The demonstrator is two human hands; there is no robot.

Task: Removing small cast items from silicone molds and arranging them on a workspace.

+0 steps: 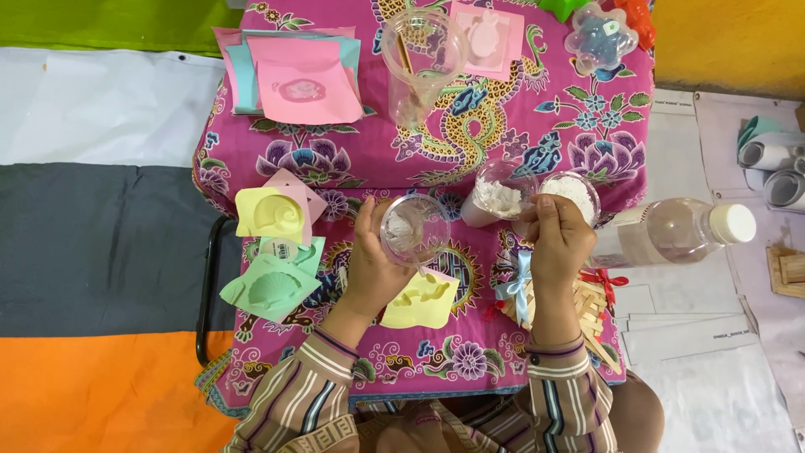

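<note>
Powder sits in three clear plastic cups near the middle of the bench [251, 159]. The left hand [369, 260] has its grip closed around one clear cup [413, 229] with a little white powder at its bottom, holding it just above the cloth. The right hand [558, 243] pinches the rim area of a second cup [573, 195] filled with white powder, and a third cup [501, 195] of powder stands just beside it, between the two hands.

By the look of it, the work is at an early stage: the yellow mould [422, 300] under the left hand is empty, as are the green shell mould [272, 288] and the yellow snail mould [272, 214]. The clear water bottle [671, 233] lies on its side, capped, to the right.

The bench wears a magenta batik cloth with dragons and flowers. Pink and blue moulds [298, 75] are stacked at the far left, a tall clear beaker [419, 59] behind. Around it lie floor mats in grey, orange and white, with paper sheets to the right.
</note>
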